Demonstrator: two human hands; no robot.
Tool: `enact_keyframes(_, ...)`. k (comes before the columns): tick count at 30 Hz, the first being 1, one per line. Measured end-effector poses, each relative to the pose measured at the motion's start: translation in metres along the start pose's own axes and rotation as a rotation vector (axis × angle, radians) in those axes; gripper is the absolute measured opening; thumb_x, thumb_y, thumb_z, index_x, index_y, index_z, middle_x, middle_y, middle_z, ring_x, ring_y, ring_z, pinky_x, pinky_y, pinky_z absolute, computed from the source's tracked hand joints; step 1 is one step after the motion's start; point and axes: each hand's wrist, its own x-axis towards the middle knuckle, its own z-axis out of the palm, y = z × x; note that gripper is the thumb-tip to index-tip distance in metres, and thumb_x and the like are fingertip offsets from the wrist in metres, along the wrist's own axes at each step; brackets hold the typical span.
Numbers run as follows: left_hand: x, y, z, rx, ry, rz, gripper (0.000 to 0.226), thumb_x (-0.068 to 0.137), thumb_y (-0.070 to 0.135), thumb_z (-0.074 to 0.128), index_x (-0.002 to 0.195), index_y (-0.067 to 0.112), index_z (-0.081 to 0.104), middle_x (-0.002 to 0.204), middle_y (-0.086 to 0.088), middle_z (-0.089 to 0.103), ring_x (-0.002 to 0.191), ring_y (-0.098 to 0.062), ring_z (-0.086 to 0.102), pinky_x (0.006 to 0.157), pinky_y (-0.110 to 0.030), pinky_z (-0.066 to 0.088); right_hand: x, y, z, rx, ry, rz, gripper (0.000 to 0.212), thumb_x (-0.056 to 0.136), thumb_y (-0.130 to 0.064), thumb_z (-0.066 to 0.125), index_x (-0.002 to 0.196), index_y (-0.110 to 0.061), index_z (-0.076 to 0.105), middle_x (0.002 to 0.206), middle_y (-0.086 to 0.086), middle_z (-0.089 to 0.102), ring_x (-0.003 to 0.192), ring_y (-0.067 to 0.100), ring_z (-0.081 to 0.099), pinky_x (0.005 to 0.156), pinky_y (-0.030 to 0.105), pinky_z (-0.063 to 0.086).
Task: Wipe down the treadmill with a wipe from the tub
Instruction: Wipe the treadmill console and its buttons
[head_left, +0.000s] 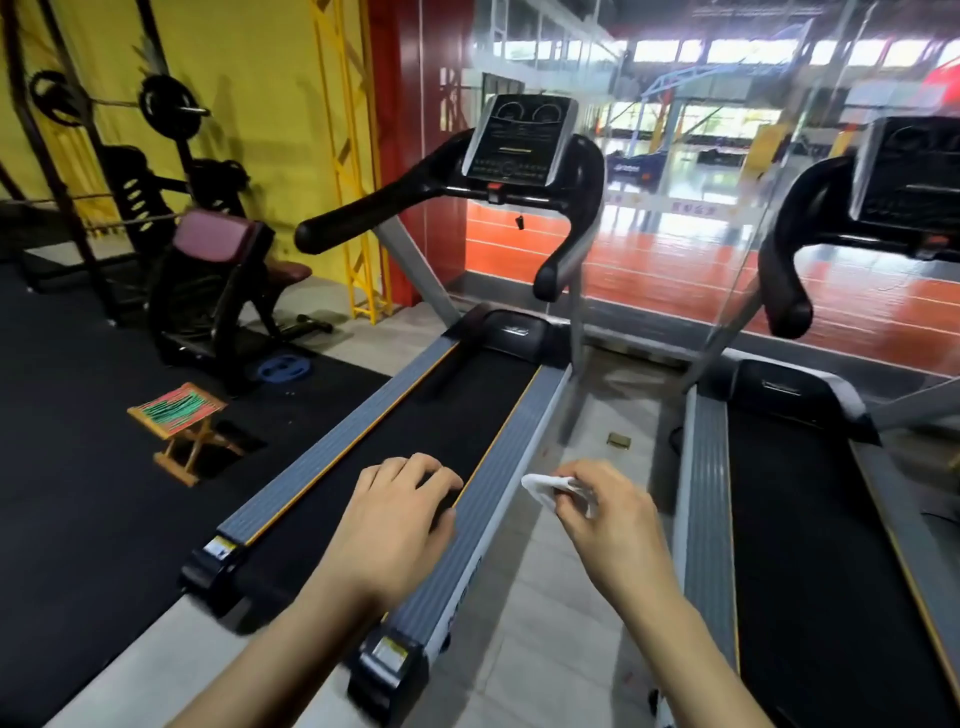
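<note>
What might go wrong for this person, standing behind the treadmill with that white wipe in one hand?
The wipe is only pinched in the right hand, hanging over the floor gap beside the treadmill, so it might drop onto dirty tiles. The console is far ahead; reaching it means stepping onto the belt, where footing could slip.

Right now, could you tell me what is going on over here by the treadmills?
A person stands at the back end of the left treadmill, looking down its belt toward the console. Of the two hands, the right hand pinches a crumpled white wipe above the floor gap beside the treadmill's right side rail. The left hand holds nothing and hovers with fingers loosely curled over the belt. The wipe is not touching the machine. No tub shows in this view.
</note>
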Motion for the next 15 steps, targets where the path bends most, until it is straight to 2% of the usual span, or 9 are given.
enact_keyframes(2, 0.035, 0.009, 0.013, -0.004, 0.019, 0.027, 0.030, 0.094, 0.040, 0.045, 0.118, 0.033, 0.062, 0.116, 0.013, 0.056, 0.108, -0.018, 0.056, 0.092, -0.036, 0.043, 0.026, 0.024, -0.006, -0.011, 0.022, 0.013, 0.006, 0.089, -0.032, 0.065, 0.092, -0.028, 0.069, 0.087, -0.011, 0.064, 0.081, 0.011, 0.059, 0.068, 0.037, 0.052)
enact_keyframes(4, 0.074, 0.015, 0.027, 0.002, 0.039, 0.062, 0.029, 0.095, 0.039, 0.049, 0.120, 0.032, 0.062, 0.117, 0.013, 0.056, 0.109, -0.018, 0.056, 0.092, -0.036, 0.044, 0.055, 0.047, -0.009, -0.024, 0.030, 0.032, 0.013, 0.088, -0.019, 0.071, 0.093, -0.030, 0.071, 0.089, -0.014, 0.064, 0.083, 0.007, 0.058, 0.069, 0.033, 0.051)
enact_keyframes(7, 0.137, 0.016, 0.048, -0.006, 0.059, 0.093, 0.026, 0.097, 0.035, 0.056, 0.122, 0.030, 0.062, 0.119, 0.013, 0.055, 0.110, -0.017, 0.056, 0.096, -0.035, 0.043, 0.108, 0.078, -0.010, -0.041, 0.038, 0.031, 0.012, 0.088, -0.021, 0.071, 0.093, -0.031, 0.070, 0.086, -0.017, 0.061, 0.085, 0.002, 0.056, 0.066, 0.024, 0.045)
enact_keyframes(11, 0.227, 0.006, 0.070, -0.034, 0.091, 0.093, 0.025, 0.097, 0.033, 0.060, 0.122, 0.031, 0.062, 0.119, 0.013, 0.055, 0.109, -0.015, 0.056, 0.098, -0.033, 0.041, 0.193, 0.117, 0.000, -0.077, 0.055, 0.035, 0.010, 0.089, -0.022, 0.071, 0.092, -0.031, 0.071, 0.087, -0.017, 0.061, 0.083, 0.004, 0.055, 0.066, 0.025, 0.046)
enact_keyframes(15, 0.319, -0.008, 0.091, -0.048, 0.108, 0.092, 0.025, 0.097, 0.034, 0.059, 0.122, 0.032, 0.061, 0.122, 0.013, 0.055, 0.111, -0.014, 0.056, 0.100, -0.033, 0.040, 0.285, 0.148, 0.010, -0.103, 0.058, 0.017, 0.009, 0.089, -0.025, 0.073, 0.093, -0.032, 0.070, 0.087, -0.017, 0.061, 0.083, 0.003, 0.055, 0.067, 0.020, 0.043)
